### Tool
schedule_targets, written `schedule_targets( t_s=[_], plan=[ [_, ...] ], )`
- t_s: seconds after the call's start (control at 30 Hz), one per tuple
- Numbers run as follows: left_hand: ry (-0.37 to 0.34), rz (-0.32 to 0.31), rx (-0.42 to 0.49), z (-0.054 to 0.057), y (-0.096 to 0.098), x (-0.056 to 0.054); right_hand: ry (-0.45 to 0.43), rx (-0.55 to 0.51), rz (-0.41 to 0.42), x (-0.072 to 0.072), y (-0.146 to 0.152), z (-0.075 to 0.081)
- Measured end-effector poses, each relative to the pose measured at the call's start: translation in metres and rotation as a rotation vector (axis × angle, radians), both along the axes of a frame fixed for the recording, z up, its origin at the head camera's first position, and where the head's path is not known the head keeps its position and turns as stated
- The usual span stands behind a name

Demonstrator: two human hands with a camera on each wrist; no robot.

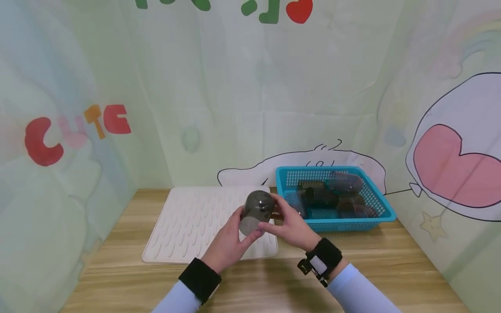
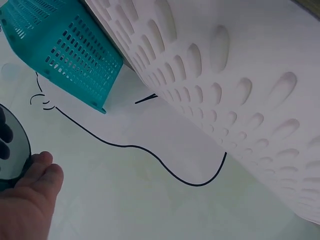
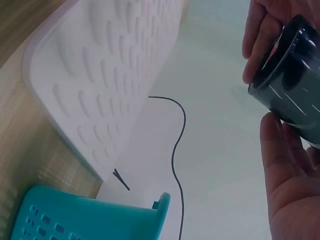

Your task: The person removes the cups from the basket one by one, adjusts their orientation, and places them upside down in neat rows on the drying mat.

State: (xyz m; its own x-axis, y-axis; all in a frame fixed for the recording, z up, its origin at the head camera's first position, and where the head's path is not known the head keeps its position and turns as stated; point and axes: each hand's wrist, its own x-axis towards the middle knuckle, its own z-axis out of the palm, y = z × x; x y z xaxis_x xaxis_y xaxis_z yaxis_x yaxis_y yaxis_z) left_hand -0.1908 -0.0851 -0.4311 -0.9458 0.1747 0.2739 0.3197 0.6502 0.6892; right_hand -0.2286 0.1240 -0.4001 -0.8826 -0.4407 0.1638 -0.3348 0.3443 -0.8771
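Over the white ridged rectangular mat [image 1: 188, 221], the left hand [image 1: 228, 244] and right hand [image 1: 292, 225] pinch a glassy, smoky-grey rounded cup [image 1: 257, 212] between fingers and thumbs from opposite sides, probably to steady its slick wall.

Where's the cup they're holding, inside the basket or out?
Out: the left hand and right hand hold the cup up, left of the blue basket.

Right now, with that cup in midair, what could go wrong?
Slip: the left hand and right hand hold a glossy dark cup above the white mat; a loosened hold could drop it.
Wobble: the mat's surface is uneven, so a cup set there might tip.
Bump: the right hand is near the blue basket and might knock it.
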Motion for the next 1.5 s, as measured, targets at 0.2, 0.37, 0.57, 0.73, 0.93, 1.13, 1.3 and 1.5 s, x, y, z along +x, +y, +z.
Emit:
schedule_targets(
  t_s=[0.2, 0.37, 0.57, 0.73, 0.93, 1.13, 1.3, 1.5],
  plan=[
    [-0.065, -0.060, 0.017, 0.000, -0.008, 0.000, 0.016, 0.000, -0.006, -0.001, -0.004, -0.001],
    [-0.084, -0.113, 0.132, 0.003, -0.018, 0.000, 0.039, 0.024, -0.021, 0.000, -0.007, -0.001],
    [-0.094, -0.132, 0.301, 0.013, -0.021, -0.003, 0.065, 0.045, -0.018, 0.001, -0.011, -0.003],
    [-0.121, -0.085, 0.336, 0.024, -0.015, -0.003, 0.099, 0.064, -0.010, 0.002, -0.014, -0.007],
    [-0.162, -0.013, 0.329, 0.033, -0.006, -0.002, 0.142, 0.075, -0.022, 0.004, -0.018, -0.010],
    [-0.187, 0.003, 0.334, 0.031, -0.001, -0.003, 0.177, 0.102, -0.049, 0.005, -0.023, -0.014],
    [-0.167, -0.006, 0.331, 0.027, 0.001, -0.002, 0.180, 0.122, -0.062, 0.006, -0.025, -0.017],
    [-0.150, -0.012, 0.305, 0.022, 0.001, -0.003, 0.186, 0.146, -0.054, 0.008, -0.024, -0.017]
  ],
)
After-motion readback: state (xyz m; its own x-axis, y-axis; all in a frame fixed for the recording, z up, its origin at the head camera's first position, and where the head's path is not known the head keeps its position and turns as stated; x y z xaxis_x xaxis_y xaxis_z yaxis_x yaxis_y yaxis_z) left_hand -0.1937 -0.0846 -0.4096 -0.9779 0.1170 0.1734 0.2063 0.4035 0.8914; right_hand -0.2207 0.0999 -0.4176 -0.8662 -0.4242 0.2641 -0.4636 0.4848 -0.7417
